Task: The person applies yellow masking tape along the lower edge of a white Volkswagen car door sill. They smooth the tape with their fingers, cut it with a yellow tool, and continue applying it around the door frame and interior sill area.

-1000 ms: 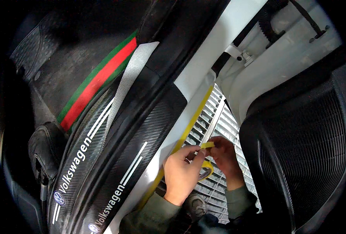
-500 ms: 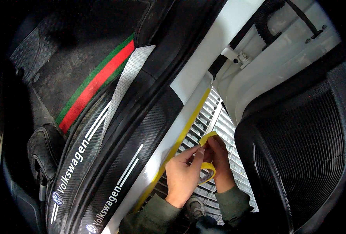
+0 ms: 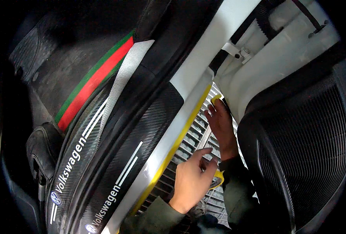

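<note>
Since half a second ago our hands have parted: the right hand (image 3: 219, 124) has run up along the sill, while the left hand (image 3: 191, 180) has stayed low.

Starting at the left, we see the dark floor mat (image 3: 60, 74) with its green and red stripe (image 3: 93, 84), then the black carbon-pattern sill plate (image 3: 114, 163) and the white painted sill (image 3: 188, 85). A strip of yellow masking tape (image 3: 180, 142) lies along the sill's lower edge, just above the metal floor grating (image 3: 192, 134).

Our left hand is loosely curled, fingers resting at the tape roll (image 3: 216, 180); whether it grips the roll we cannot tell. Our right hand is open and flat, fingertips pressing the tape's far end (image 3: 215, 98) near the black wheel-arch liner (image 3: 301, 148).

We judge that we are laying and smoothing tape along the sill; next calls for pressing it down evenly, keeping the edge straight.
</note>
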Demonstrator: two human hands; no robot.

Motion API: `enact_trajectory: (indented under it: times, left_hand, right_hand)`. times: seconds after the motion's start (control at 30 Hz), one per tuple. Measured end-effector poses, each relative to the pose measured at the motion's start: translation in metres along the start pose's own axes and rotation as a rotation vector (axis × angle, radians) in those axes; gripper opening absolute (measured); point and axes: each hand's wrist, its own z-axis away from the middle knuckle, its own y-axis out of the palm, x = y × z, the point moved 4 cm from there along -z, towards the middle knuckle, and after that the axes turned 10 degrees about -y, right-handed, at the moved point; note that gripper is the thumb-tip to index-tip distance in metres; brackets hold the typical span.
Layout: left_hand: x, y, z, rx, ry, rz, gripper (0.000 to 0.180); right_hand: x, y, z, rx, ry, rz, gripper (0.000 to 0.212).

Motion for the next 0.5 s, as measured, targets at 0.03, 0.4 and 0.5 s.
enact_trajectory:
  times: [0.03, 0.4, 0.5]
  left_hand:
    - [-0.003, 0.000, 0.003, 0.017, 0.003, -0.002, 0.033]
    - [-0.008, -0.003, 0.008, 0.096, 0.007, 0.026, 0.026]
    - [-0.011, -0.007, 0.008, 0.108, -0.039, 0.034, 0.027]
  right_hand:
    - [-0.003, 0.001, -0.008, -0.017, -0.019, 0.059, 0.012]
    - [-0.009, 0.025, -0.042, -0.004, -0.203, 0.028, 0.034]
    - [-0.013, 0.022, -0.024, 0.054, -0.195, 0.094, 0.032]
